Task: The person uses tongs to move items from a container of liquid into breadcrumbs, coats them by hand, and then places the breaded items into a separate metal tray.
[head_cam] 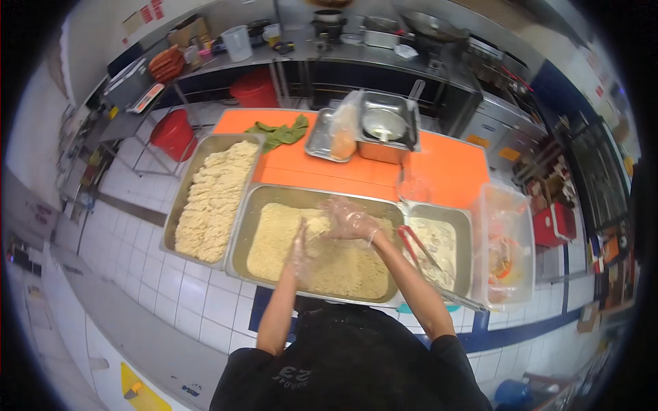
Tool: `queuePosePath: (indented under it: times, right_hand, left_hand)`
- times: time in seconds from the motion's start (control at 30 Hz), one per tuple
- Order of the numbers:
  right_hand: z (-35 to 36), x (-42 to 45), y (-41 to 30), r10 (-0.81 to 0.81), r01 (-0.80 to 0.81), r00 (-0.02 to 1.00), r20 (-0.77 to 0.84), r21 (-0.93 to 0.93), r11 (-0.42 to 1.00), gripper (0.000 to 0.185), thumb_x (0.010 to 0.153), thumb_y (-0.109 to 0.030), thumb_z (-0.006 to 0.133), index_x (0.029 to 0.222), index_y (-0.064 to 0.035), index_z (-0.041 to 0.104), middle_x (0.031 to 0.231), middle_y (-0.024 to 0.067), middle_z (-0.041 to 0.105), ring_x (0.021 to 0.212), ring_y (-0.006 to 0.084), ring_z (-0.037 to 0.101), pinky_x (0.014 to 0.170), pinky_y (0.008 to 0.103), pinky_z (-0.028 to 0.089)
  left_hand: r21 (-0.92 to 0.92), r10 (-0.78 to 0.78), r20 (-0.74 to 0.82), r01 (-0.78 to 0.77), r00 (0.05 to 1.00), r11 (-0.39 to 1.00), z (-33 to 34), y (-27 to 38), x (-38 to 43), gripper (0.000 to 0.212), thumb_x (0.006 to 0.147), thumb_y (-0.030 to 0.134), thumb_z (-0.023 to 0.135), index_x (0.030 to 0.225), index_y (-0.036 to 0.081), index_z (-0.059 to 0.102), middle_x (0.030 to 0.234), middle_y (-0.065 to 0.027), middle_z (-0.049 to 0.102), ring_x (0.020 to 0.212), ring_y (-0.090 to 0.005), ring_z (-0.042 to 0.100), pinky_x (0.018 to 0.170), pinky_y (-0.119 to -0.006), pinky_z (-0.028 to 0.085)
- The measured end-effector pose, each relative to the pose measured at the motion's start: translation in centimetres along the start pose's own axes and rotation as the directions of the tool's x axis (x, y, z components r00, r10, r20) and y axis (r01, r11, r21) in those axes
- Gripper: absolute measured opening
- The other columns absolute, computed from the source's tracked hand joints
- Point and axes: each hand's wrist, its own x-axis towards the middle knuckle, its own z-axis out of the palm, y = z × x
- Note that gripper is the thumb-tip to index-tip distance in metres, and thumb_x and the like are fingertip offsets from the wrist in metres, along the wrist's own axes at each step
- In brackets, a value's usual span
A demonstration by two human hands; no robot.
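Note:
My left hand (299,254) and my right hand (352,220), both in clear plastic gloves, are over a large steel pan of pale crumbs (272,236). A crumb-coated lump (317,226) lies between them; whether either hand grips it I cannot tell. Left of this pan stands a steel pan whose rim (169,221) surrounds rows of coated pieces (216,200). To the right, a smaller steel pan holds pieces in creamy batter (432,236), with red-handled tongs (411,246) resting across it.
An orange tabletop (313,172) carries a green cloth (280,134), a metal tray (320,134), a plastic bag (344,133) and a deep steel container with a strainer (384,125). A translucent bin (506,257) stands at the right. Red buckets (174,134) are beyond the table.

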Motion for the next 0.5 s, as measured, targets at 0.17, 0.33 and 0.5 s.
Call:
queuePosePath:
  times: [0.17,0.33,0.5]
  right_hand:
    - [3.4,4.3,-1.5,0.084,-0.084,0.996,-0.019,0.004,0.996,0.084,0.071,-0.061,0.076,0.128,-0.0022,0.059,0.139,0.0271,0.051,0.136,0.0401,0.042,0.114,0.0459,0.034]
    - [5.4,7.7,-7.3,0.041,-0.042,0.996,-0.074,-0.006,0.999,0.059,0.075,-0.053,0.077,0.108,-0.0045,0.067,0.121,0.0237,0.063,0.124,0.0407,0.053,0.103,0.0454,0.043]
    - [5.9,4.6,-5.8,0.279,-0.181,0.83,-0.482,0.241,0.954,0.037,0.091,-0.038,0.066,0.105,-0.0046,0.069,0.107,0.0209,0.069,0.105,0.0375,0.064,0.093,0.0453,0.048]
  left_hand:
    - [-0.266,0.117,0.233,-0.052,0.965,0.962,-3.1,-0.1,-0.6,0.074,0.097,0.064,0.043,0.147,0.009,0.039,0.14,-0.0108,0.052,0.122,-0.0261,0.056,0.1,-0.05,0.049]
    - [0.12,0.311,0.357,-0.374,0.881,0.92,-16.7,-0.7,3.8,0.074,0.096,0.058,0.049,0.149,0.008,0.036,0.145,-0.013,0.048,0.131,-0.0274,0.049,0.113,-0.048,0.035]
    - [0.218,0.063,0.421,-0.169,0.905,0.961,-16.6,5.8,2.5,0.075,0.094,0.049,0.058,0.151,0.006,0.034,0.15,-0.0149,0.043,0.14,-0.0266,0.04,0.121,-0.043,0.017]
